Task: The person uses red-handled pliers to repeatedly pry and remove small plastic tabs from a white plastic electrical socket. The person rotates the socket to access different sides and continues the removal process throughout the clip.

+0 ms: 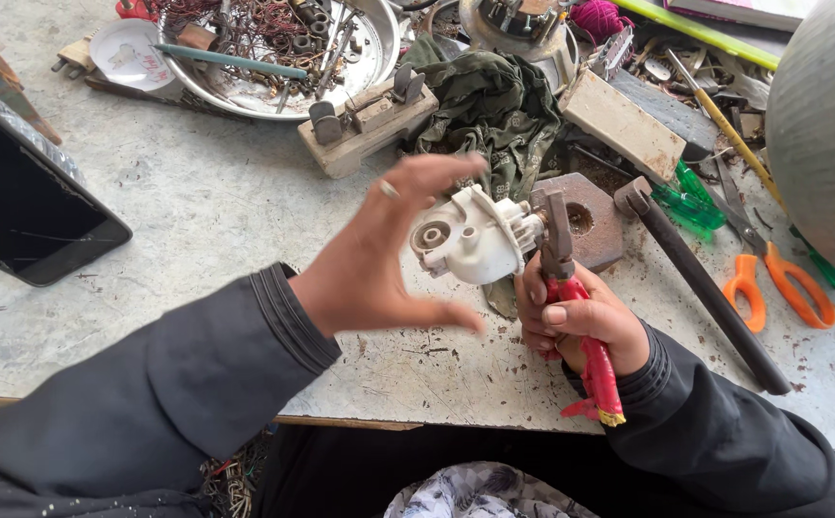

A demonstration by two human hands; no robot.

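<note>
White plastic motor housing (470,238) sits over the bench, clamped at its right end by red-handled pliers (571,307). Right hand (581,321) squeezes the handles shut. Left hand (389,254) spread open, blurred, fingers cupped just left of the housing; contact unclear.

The left hand (379,254) is spread open, fingers curved and apart, thumb stretched out below them, palm turned toward the right; it closes on nothing. The right hand (581,321) is curled into a tight fist, thumb pressed across the front, wrist bent slightly upward. Both forearms, in dark sleeves, reach in over the near edge of the table, the left from its near left corner.
</note>
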